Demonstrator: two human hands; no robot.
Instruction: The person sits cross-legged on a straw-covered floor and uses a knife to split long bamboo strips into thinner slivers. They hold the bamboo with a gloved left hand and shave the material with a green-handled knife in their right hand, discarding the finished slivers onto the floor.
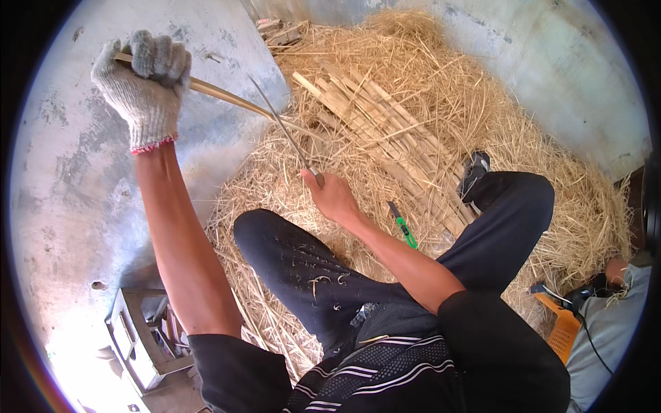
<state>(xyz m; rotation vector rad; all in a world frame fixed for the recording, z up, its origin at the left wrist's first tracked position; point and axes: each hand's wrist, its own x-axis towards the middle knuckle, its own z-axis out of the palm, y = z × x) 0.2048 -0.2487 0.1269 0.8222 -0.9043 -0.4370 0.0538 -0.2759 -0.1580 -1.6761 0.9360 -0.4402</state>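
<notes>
My left hand [143,89], in a grey-white knitted glove with a red cuff edge, is closed around a thin bamboo strip [226,96] and raised at the upper left. The strip slants down to the right toward the straw-coloured shavings. My bare right hand [335,197] grips the handle of a knife [288,133] in front of my body. Its long, narrow blade points up and left and crosses the strip; whether the edge bites into it I cannot tell. A green utility knife [405,228] lies between my legs, to the right of that hand.
A bundle of split bamboo strips [375,120] lies ahead on a wide heap of shavings [551,199]. Pale, worn walls [69,172] rise left and behind. A wooden box [138,337] stands lower left. Lower right are an orange perforated object [564,334] and grey cloth [609,330].
</notes>
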